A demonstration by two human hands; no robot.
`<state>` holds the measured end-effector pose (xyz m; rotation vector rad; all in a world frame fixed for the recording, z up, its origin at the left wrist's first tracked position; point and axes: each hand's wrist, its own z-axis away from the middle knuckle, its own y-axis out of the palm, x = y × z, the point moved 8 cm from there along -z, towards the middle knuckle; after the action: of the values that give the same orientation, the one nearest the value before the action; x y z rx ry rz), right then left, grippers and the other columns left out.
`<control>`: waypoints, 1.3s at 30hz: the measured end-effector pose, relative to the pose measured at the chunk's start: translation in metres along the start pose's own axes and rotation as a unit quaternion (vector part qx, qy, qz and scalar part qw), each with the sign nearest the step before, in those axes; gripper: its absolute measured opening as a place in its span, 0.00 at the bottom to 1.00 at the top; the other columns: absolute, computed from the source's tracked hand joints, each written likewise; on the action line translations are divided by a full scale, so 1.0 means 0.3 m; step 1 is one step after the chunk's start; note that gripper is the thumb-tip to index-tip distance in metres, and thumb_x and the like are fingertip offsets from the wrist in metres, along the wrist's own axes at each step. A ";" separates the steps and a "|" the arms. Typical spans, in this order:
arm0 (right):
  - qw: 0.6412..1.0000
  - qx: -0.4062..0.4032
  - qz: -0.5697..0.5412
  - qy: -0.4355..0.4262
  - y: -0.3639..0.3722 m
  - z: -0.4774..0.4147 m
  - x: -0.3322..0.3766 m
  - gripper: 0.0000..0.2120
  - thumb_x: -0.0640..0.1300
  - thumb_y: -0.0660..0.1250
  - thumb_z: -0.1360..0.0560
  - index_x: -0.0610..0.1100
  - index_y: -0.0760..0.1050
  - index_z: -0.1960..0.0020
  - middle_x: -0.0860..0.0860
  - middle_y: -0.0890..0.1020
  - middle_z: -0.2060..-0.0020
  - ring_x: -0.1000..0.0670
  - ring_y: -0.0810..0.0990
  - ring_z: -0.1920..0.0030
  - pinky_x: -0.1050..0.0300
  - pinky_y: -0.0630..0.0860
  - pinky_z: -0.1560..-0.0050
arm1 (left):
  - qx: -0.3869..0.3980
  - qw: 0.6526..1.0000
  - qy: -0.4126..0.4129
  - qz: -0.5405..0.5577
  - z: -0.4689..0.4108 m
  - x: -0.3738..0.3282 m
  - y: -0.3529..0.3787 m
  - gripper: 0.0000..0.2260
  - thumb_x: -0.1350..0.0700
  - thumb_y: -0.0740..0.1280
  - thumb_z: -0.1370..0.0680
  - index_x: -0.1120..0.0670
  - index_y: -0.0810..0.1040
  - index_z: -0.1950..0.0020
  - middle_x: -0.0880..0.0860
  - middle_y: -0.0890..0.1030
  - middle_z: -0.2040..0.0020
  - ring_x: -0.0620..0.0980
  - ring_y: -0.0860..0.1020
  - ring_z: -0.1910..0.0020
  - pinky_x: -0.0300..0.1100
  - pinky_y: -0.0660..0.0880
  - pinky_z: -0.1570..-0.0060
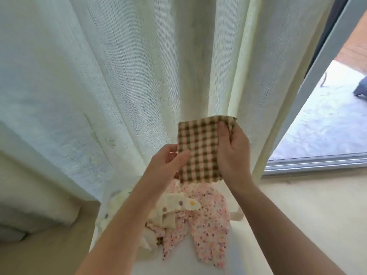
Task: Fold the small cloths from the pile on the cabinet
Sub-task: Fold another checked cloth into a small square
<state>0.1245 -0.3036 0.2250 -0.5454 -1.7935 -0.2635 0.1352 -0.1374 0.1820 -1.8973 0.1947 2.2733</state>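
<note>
A small brown-and-cream checked cloth (200, 147) is held up in the air in front of the curtain. My left hand (166, 165) pinches its lower left edge between thumb and fingers. My right hand (232, 147) grips its right edge near the top corner, thumb on the front. Below them a pile of small cloths (200, 217) lies on the white cabinet top (178, 261): a pink speckled one spread out, and cream ones with coloured dots partly under my left forearm.
A pale green curtain (119, 76) hangs right behind the cabinet. To the right a glass door frame (317, 161) opens onto a grey patio. Beige floor (307, 205) lies on the right, and a pale cushion or sofa edge (29, 185) on the left.
</note>
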 end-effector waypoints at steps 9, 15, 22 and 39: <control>0.996 0.046 0.043 0.058 -0.177 -0.119 0.551 0.18 0.51 0.59 0.18 0.40 0.76 0.59 0.50 0.75 0.69 0.57 0.70 0.69 0.61 0.70 0.67 | -0.106 0.993 -0.007 0.050 0.164 -0.646 0.065 0.08 0.50 0.67 0.22 0.53 0.83 0.53 0.47 0.86 0.57 0.44 0.83 0.57 0.35 0.77 0.60; 0.993 0.071 0.036 0.089 -0.402 -0.094 0.704 0.16 0.48 0.60 0.18 0.43 0.76 0.62 0.52 0.75 0.69 0.59 0.71 0.69 0.64 0.69 0.67 | -0.152 0.986 0.050 -0.046 0.336 -0.845 0.217 0.10 0.54 0.61 0.18 0.56 0.80 0.54 0.49 0.81 0.60 0.46 0.79 0.59 0.41 0.77 0.57; 0.991 0.078 0.021 0.106 -0.776 -0.059 0.739 0.15 0.50 0.60 0.18 0.43 0.79 0.56 0.52 0.78 0.65 0.57 0.75 0.64 0.58 0.74 0.59 | -0.189 0.981 0.037 -0.032 0.492 -0.870 0.560 0.19 0.46 0.56 0.17 0.56 0.73 0.61 0.53 0.72 0.65 0.48 0.73 0.65 0.39 0.73 0.64; 0.983 -0.033 0.138 0.120 -1.916 -0.480 0.508 0.15 0.49 0.60 0.18 0.40 0.73 0.58 0.50 0.78 0.66 0.51 0.75 0.64 0.55 0.70 0.62 | -0.103 0.976 0.175 -0.073 0.333 -0.928 1.820 0.06 0.54 0.65 0.20 0.48 0.78 0.56 0.44 0.80 0.66 0.37 0.75 0.67 0.31 0.71 0.65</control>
<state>-0.0679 -0.8307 0.4693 -0.7679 -1.4607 -0.1887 -0.0305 -0.6632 0.4680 -2.3240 -0.1386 1.9158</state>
